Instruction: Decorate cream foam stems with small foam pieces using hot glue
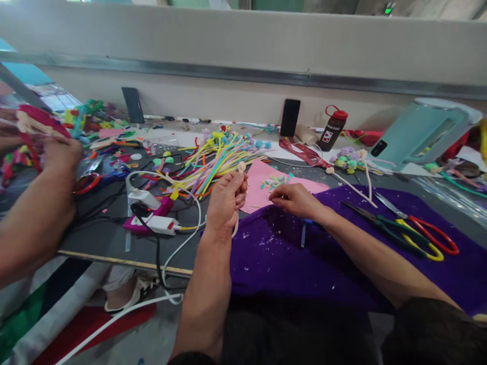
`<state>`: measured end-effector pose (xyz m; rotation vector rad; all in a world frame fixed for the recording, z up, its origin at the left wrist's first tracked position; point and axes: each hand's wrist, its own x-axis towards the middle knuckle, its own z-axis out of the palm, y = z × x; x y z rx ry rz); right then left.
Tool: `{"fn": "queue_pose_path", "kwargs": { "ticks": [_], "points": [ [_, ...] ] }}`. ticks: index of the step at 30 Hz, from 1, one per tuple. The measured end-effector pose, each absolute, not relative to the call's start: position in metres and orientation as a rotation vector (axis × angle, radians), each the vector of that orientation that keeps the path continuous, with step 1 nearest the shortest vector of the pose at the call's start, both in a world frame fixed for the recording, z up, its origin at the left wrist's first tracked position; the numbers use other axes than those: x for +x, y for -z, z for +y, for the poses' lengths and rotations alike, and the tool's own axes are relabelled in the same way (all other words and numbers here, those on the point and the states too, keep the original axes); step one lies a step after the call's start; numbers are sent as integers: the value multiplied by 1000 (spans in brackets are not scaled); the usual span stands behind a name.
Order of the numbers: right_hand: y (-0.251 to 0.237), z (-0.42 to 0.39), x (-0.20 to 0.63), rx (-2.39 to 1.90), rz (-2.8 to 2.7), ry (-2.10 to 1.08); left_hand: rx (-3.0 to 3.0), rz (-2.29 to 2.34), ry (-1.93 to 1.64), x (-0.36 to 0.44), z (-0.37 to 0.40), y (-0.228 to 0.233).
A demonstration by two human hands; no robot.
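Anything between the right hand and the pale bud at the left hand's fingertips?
Nothing visible: the gap from right hand to pale bud is open, with the pink sheet and its small coloured pieces below.

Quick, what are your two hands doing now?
Left hand: closed, holding a pale fuzzy piece.
Right hand: curled; can't tell if it's holding anything.
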<state>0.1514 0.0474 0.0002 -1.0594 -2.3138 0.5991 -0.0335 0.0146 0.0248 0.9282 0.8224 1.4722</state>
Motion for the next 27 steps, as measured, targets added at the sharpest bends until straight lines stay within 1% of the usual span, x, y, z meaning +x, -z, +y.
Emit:
{"fn": "queue_pose_path", "kwargs": {
  "ticks": [4, 8, 15, 20, 22, 23, 25, 27],
  "points": [
    [3, 58, 140, -1115, -2555, -361, 912, 781, -1506, -39, 16, -25],
    [8, 71, 119, -1228, -2722, -234, 840, 731, -1446, -44, 17, -25],
    [24, 72, 89, -1266, -2771, -210, 772, 659, -1447, -46, 18, -26],
    [6, 75, 92, -1290, -2675, -242, 778, 650, -1455, -43, 18, -24],
    [-7, 75, 102, -1272, -2591, -360, 792, 675, -1449, -40, 18, -22],
    [-14, 73, 107, -1238, -2525, -486, 802, 688, -1438, -37, 18, -20],
    [-25, 64, 120, -1098, -2265, -902, 824, 708, -1401, -31, 17, -18],
    [-31, 51, 132, -979, -2012, -1191, 838, 720, -1358, -25, 17, -16]
  ]
}}
